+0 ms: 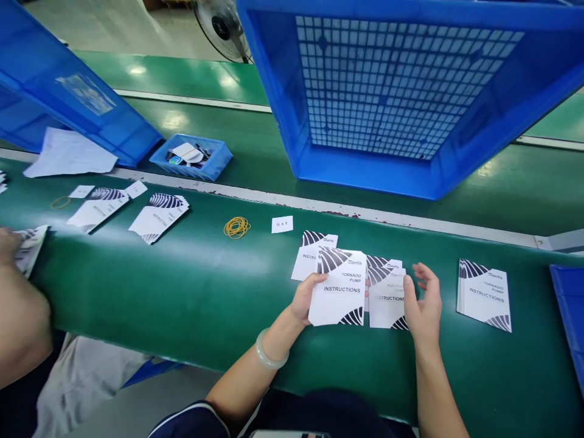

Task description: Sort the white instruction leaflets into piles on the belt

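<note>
Head view: one booklet [340,298] is gripped at left by the left hand [306,297], another booklet [385,304] overlapped at right by the half-open right hand [424,307].

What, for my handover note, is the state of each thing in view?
Left hand: closed on a booklet
Right hand: open, at the second booklet
Rightmost booklets: stacked, slightly fanned
Leftward booklets: stacked, fanned
Rubber bands: loose pile
Marked card: lying flat
Small basket: holding items
Large crate: tilted, opening toward camera
Fan: running unclear
</note>
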Demonstrator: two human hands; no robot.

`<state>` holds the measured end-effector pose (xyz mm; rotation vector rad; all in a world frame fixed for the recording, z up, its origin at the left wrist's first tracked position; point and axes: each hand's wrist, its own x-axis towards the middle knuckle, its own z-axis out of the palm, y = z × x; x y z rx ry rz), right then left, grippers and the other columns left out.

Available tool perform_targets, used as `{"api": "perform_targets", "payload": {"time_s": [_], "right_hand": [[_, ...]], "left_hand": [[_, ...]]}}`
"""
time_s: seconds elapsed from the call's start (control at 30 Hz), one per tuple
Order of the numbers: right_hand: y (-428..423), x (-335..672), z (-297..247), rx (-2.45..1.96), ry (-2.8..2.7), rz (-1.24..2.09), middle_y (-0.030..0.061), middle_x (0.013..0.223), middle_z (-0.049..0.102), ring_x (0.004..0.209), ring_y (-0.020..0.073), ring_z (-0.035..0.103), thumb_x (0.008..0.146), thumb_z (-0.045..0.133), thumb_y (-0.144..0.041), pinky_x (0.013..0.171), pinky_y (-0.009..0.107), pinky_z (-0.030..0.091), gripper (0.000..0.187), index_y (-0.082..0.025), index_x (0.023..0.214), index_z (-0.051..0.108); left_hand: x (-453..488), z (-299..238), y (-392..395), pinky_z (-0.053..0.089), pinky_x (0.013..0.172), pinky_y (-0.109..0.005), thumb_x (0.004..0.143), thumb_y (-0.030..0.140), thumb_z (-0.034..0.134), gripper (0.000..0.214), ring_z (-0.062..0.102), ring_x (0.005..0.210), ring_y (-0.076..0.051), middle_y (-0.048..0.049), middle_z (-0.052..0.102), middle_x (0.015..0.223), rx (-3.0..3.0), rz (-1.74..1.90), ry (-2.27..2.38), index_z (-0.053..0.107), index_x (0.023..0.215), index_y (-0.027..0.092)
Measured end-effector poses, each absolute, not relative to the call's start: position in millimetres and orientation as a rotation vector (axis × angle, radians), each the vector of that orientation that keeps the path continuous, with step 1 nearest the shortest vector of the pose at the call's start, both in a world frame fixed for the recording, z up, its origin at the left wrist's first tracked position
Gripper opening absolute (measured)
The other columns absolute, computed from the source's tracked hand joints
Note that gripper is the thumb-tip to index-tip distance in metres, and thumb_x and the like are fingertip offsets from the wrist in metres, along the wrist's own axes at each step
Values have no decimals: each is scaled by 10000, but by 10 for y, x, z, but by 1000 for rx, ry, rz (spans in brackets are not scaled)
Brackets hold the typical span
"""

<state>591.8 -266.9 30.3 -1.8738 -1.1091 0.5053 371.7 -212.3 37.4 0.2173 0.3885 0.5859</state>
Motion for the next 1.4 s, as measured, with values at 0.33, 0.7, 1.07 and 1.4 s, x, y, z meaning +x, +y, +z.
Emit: {"api": "perform_targets", "payload": {"time_s": [0.33,0.7,1.07,1.4], "right_hand": [[-2753,5666,271,-1738,-1302,763,-32,629,516,565,120,450,833,573,-379,556,247,356,253,-202,671,491],[-2784,5861,360,-1689,-717,872,17,703,609,573,159,548,819,561,-464,475,245,414,264,-202,855,573],[-2610,5742,31,-2308,-1744,167,157,1496,119,1359,338,69,881,310,-566,1044,530,176,662,-142,1389,291],[-2715,5727,283,-1687,-1349,640,92,1058,592,974,240,532,890,397,-430,819,374,424,323,-200,1048,560]], "left_hand": [[3889,228,-2357,441,544,-262,715,271,550,342,625,607,-183,-147,698,792,265,367,686,656,901,4],[3697,313,-2159,464,739,-387,725,384,482,568,616,920,-326,-186,650,1050,232,605,581,544,1163,28],[3604,533,-2028,337,941,-482,822,394,336,651,457,1179,-381,-202,476,1307,256,801,373,247,1396,102],[3855,300,-2328,451,717,-338,733,344,504,502,627,880,-290,-185,670,995,285,484,556,577,1107,17]]}}
